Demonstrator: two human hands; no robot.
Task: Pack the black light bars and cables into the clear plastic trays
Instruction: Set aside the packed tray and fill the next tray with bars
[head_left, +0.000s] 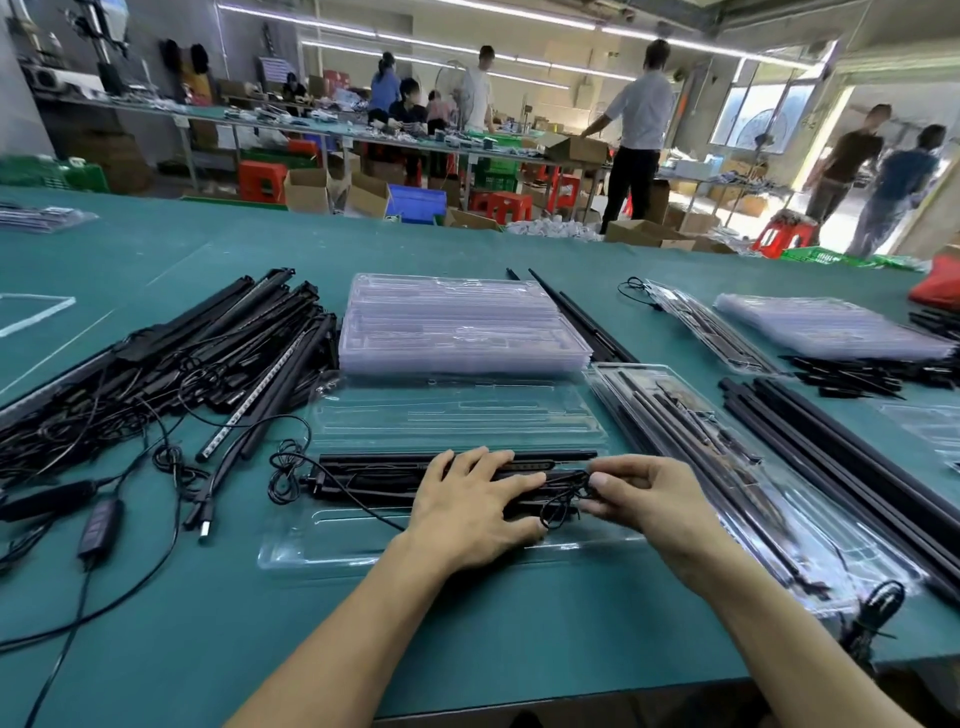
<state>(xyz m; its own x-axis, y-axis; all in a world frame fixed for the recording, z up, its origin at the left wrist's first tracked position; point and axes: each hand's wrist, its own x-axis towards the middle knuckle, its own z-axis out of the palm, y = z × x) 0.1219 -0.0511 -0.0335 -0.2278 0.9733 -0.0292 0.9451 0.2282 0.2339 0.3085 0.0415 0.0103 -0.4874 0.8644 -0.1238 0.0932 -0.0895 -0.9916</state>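
Observation:
An open clear plastic tray (332, 545) lies on the green table in front of me, its lid half (452, 415) folded back. Black light bars (374, 475) lie in the tray with a thin black cable (291, 467) looping off their left end. My left hand (467, 506) presses flat on the bars with straight fingers. My right hand (639, 493) pinches a bundle of cable (563, 501) at the bars' right end.
A stack of empty clear trays (462, 322) sits behind. A heap of loose bars and cables (171, 364) fills the left. Packed trays (696, 431) and long black bars (831, 452) lie right. More trays (826, 325) sit far right. People work at benches behind.

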